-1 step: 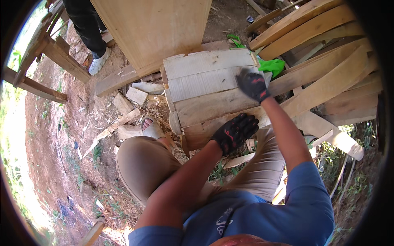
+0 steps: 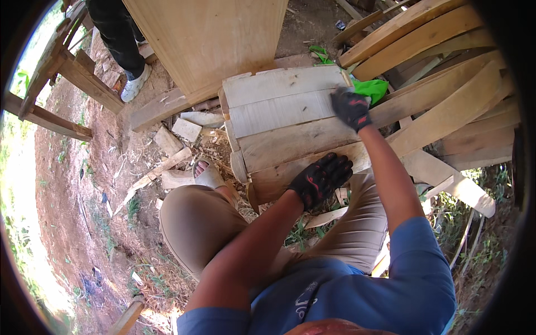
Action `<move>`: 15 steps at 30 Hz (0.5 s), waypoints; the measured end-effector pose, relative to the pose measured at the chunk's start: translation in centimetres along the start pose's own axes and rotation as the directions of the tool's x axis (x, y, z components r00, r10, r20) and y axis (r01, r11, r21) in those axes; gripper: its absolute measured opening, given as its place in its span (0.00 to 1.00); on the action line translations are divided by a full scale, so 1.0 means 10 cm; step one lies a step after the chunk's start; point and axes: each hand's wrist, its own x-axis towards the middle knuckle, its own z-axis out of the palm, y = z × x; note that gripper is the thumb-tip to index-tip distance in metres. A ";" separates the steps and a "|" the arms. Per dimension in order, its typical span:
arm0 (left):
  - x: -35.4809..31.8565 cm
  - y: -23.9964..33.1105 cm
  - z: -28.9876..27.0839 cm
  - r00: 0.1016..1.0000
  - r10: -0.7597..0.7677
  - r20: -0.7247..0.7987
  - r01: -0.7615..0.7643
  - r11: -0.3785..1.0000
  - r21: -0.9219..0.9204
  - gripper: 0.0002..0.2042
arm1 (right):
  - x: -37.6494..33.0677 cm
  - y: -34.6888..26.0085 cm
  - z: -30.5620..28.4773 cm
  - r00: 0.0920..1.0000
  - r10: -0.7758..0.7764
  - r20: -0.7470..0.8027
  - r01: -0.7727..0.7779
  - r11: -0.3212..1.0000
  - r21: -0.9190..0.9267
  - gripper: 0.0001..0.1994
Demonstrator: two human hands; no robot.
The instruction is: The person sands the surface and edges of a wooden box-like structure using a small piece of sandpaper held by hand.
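A low box-like piece made of several joined wooden planks point(image 2: 290, 106) lies before me, its upper planks pale and its nearer ones browner. My left hand point(image 2: 321, 180), in a black glove with red marks, rests flat on the near plank's edge with its fingers stretched out. At the right end of the pale planks is my right hand point(image 2: 350, 110), gloved alike. Its fingers look curled down against the wood; whatever may be under them is hidden.
A wide board point(image 2: 215, 44) stands just beyond the planks. Curved timbers point(image 2: 435, 89) are piled at the right, beside a green plastic bag point(image 2: 371, 90). Offcuts point(image 2: 186, 129) and shavings litter the ground at left. Another person's leg point(image 2: 120, 42) shows at the far left.
My right hand has shifted slightly to the right along the pale planks, toward their end. My left hand stays on the near edge.
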 end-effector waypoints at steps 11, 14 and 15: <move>0.00 0.03 0.12 0.993 -0.013 -0.114 0.004 0.997 -0.077 0.27 | 0.22 -0.12 -0.05 0.968 -0.248 0.028 0.247 0.968 0.030 0.17; -0.01 0.06 0.09 0.996 -0.015 -0.084 0.005 0.993 -0.116 0.27 | 0.23 -0.07 -0.04 0.978 -0.101 0.184 0.098 0.995 0.028 0.19; -0.01 0.06 0.09 0.998 -0.011 -0.063 0.004 0.995 -0.102 0.27 | 0.28 -0.04 -0.03 0.982 0.030 0.188 -0.018 0.998 -0.064 0.20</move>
